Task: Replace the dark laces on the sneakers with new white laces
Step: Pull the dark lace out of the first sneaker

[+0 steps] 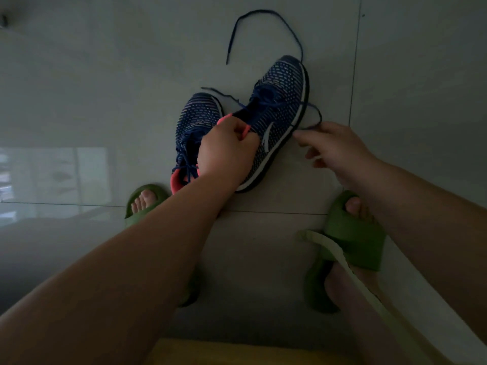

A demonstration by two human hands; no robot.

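The left hand grips the right shoe at its collar; the other shoe lies just left. Right hand, right of that grip, pinches the lace.

Two navy knit sneakers lie on the floor: the right sneaker partly unlaced, its dark lace trailing loose beyond the toe, the left sneaker still laced.

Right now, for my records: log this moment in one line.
step: unlacing | left hand: holds right sneaker collar | right hand: pinches dark lace | left sneaker: laced
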